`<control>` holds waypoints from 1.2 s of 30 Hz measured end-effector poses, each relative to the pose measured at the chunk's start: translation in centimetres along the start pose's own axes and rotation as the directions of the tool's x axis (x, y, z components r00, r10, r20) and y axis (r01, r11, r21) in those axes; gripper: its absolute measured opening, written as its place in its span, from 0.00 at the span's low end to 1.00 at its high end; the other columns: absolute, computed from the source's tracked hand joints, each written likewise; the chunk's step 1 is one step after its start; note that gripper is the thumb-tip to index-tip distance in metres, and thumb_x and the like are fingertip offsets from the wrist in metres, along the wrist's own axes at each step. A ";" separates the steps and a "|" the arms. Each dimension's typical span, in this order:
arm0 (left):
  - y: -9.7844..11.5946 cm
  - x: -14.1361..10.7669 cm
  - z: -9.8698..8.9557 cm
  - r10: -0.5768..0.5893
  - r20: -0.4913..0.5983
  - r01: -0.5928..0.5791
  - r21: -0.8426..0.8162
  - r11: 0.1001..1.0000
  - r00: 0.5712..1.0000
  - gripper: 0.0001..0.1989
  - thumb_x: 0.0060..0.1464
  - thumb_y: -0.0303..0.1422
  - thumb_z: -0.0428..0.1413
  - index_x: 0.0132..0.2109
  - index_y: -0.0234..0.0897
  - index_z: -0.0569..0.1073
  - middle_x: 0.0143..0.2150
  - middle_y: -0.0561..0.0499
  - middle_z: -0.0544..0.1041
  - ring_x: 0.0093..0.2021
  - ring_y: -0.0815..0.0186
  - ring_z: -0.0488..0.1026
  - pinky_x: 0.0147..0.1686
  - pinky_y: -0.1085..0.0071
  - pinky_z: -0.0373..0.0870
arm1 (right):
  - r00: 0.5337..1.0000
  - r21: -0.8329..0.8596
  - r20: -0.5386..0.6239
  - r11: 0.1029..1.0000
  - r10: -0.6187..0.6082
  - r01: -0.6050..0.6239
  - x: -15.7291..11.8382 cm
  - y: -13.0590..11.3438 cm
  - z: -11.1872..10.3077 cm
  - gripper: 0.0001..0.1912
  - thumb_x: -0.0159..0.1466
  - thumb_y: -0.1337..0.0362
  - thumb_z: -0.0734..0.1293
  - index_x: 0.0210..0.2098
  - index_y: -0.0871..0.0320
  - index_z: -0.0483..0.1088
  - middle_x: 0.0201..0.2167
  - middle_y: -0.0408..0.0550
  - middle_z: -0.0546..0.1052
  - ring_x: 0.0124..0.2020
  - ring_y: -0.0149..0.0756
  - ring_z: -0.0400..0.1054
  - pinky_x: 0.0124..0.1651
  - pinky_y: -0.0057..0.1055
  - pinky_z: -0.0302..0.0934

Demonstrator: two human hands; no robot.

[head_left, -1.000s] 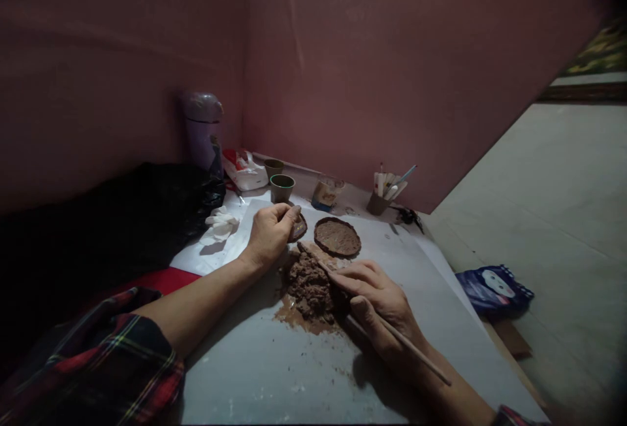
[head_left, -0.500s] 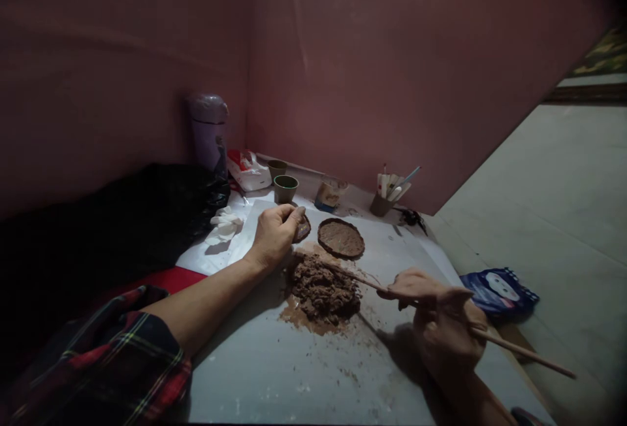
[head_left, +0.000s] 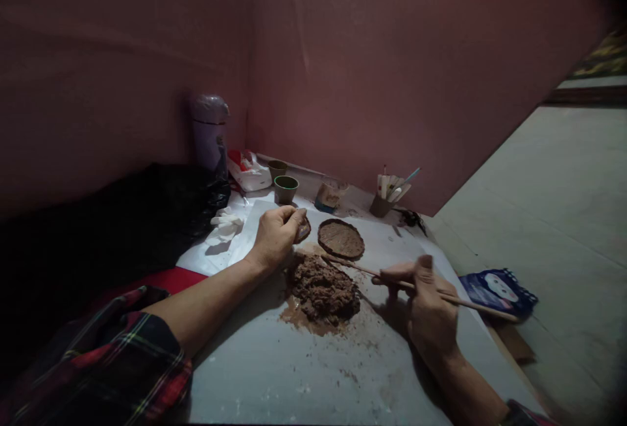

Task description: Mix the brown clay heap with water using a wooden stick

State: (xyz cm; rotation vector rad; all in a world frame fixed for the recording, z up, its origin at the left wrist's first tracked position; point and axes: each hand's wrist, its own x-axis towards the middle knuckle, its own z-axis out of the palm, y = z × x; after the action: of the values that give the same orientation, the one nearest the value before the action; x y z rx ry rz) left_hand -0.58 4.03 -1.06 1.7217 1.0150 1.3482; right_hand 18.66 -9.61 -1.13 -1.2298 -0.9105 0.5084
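Two hands busy rn, and imo the relation that matters is stick vs. mound. The brown, claylike mound [head_left: 323, 292] sits on the bench [head_left: 235, 387], fwd and left of the R hand [head_left: 431, 308], nearer the wearer and a bit right of the L hand [head_left: 280, 233]. L hand looks closer to it tbh, but it's the R one that has the stick [head_left: 482, 307].

Stick's long axis runs from the far L, down and back to the near R. Tip is at the far edge of the mound, w/ the bigger rimmed disc [head_left: 340, 240] just beyond; can't tell if the tip's actually touching clay. Butt end pokes out behind the R hand, in front of the blue item [head_left: 499, 289] in this view.

R hand: closed around the stick, thumb up on top, fingers fwd along the shaft, not touching the mound afaict. L hand: thumb + fingers pinched on the edge of the small rimmed piece [head_left: 304, 230], left of the disc. Can't tell if that piece is lifted or resting on smth, bc the hand hides part of it.
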 end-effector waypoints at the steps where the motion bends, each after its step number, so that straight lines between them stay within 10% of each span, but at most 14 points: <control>1: 0.0 0.0 0.0 -0.003 0.000 0.003 -0.001 1.000 1.000 0.19 0.54 0.42 0.51 0.22 0.35 0.67 0.16 0.57 0.62 0.20 0.72 0.58 0.23 0.74 0.55 | 0.995 -0.018 0.028 0.995 0.100 -0.100 0.3 0.0 0.2 0.28 0.59 0.43 0.64 0.21 0.63 0.75 0.18 0.54 0.77 0.16 0.33 0.68 0.16 0.25 0.58; 12: -0.2 0.2 0.0 -0.005 -0.007 0.005 0.020 1.000 1.000 0.18 0.54 0.42 0.51 0.22 0.35 0.67 0.16 0.56 0.63 0.20 0.72 0.59 0.24 0.73 0.55 | 0.808 0.032 0.392 0.871 0.440 -0.490 5.4 1.2 1.3 0.23 0.63 0.50 0.63 0.23 0.63 0.72 0.19 0.57 0.78 0.13 0.29 0.66 0.10 0.18 0.51; 25: -0.1 0.0 0.0 -0.003 -0.011 0.003 0.025 1.000 1.000 0.18 0.54 0.41 0.51 0.21 0.35 0.67 0.16 0.57 0.62 0.20 0.72 0.57 0.24 0.73 0.55 | 0.915 0.235 0.358 0.931 0.186 -0.281 4.5 2.3 1.1 0.25 0.56 0.44 0.67 0.19 0.61 0.75 0.16 0.52 0.77 0.11 0.28 0.62 0.12 0.24 0.52; 36: -0.1 0.1 -0.2 0.027 -0.064 -0.022 0.073 0.997 0.998 0.18 0.54 0.41 0.51 0.22 0.35 0.68 0.19 0.55 0.65 0.23 0.71 0.60 0.24 0.73 0.54 | 0.912 0.311 0.408 0.945 -0.032 -0.106 3.1 1.4 -0.3 0.23 0.64 0.51 0.62 0.21 0.59 0.76 0.17 0.48 0.74 0.20 0.33 0.68 0.16 0.25 0.49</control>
State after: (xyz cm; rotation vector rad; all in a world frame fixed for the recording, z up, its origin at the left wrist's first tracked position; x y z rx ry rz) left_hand -0.80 4.20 -1.01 1.7584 1.0947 1.4068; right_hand 20.90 -6.98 -1.53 -0.8486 -1.1024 0.9349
